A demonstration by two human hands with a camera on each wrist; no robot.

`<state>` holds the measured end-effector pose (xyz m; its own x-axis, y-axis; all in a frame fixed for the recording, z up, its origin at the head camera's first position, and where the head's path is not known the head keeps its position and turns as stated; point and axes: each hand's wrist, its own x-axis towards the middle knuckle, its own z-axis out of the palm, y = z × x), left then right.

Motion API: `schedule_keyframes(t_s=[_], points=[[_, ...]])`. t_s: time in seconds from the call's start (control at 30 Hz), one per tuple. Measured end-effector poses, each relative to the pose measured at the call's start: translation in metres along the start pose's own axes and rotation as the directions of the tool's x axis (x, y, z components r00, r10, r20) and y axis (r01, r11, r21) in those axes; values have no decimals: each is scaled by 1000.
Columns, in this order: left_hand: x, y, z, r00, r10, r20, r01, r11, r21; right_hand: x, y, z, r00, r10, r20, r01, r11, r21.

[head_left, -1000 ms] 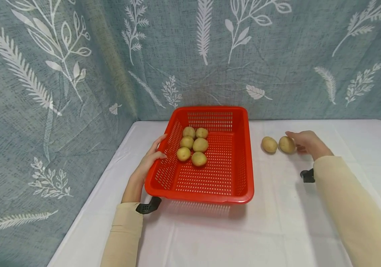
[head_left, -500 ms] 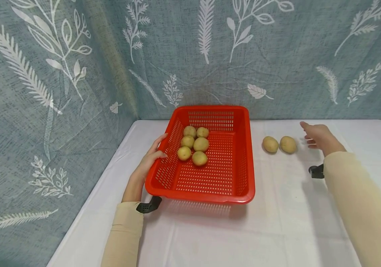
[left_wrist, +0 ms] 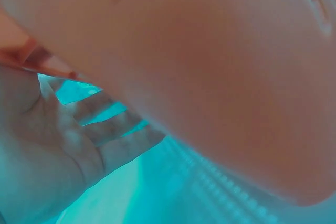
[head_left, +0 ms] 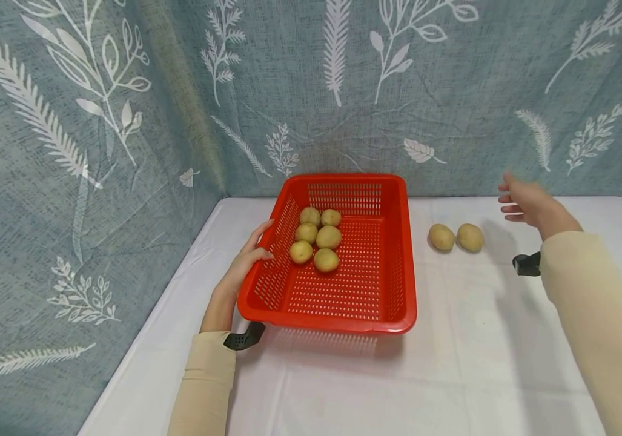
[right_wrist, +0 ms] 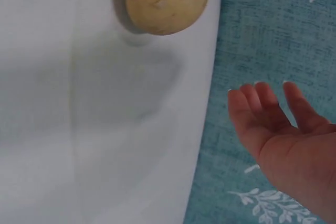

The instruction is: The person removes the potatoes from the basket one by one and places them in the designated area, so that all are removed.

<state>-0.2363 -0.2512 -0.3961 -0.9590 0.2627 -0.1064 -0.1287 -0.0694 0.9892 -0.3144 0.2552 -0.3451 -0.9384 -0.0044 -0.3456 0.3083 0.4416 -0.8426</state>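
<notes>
White cloth (head_left: pixel 436 363) lies beneath a red basket (head_left: pixel 327 323) holding six potatoes (head_left: pixel 328 237).

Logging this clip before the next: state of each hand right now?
Left hand: holding the red basket at its left side.
Right hand: open, empty, apart from the nearest potato.

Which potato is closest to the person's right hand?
The rightmost potato, on the white cloth, is nearest the right hand. The other loose potato lies to its left, nearer the red basket, which holds the remaining six.
</notes>
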Motion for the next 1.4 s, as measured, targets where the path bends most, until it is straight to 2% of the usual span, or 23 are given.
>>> schedule_keyframes(t_s=[0.23, 0.43, 0.57, 0.73, 0.87, 1.1, 1.4], points=[[-2, -1, 0, 1000, -10, -12, 9, 1000, -27, 0, -14, 7, 999, -14, -50, 16, 999, 38], [-3, -1, 0, 1000, 0, -25, -1, 999, -41, 2, -21, 10, 999, -23, -23, 26, 991, 130], [-2, 0, 1, 1000, 1, -12, -2, 999, -41, 3, -26, 11, 1000, -24, -9, 25, 985, 172], [-1, 2, -2, 1000, -4, -8, 4, 999, -44, 5, -35, 15, 999, -9, 37, -1, 968, 250], [0, 2, -4, 1000, -7, -19, 7, 999, -45, 9, -43, 20, 998, 21, 66, -43, 936, 350], [0, 0, -2, 1000, -3, -11, 3, 999, -41, 14, -53, 31, 989, 56, 136, -118, 853, 508], [1, 0, 0, 1000, 6, 0, -6, 999, -47, 15, -71, 45, 967, 14, 255, -176, 762, 624]])
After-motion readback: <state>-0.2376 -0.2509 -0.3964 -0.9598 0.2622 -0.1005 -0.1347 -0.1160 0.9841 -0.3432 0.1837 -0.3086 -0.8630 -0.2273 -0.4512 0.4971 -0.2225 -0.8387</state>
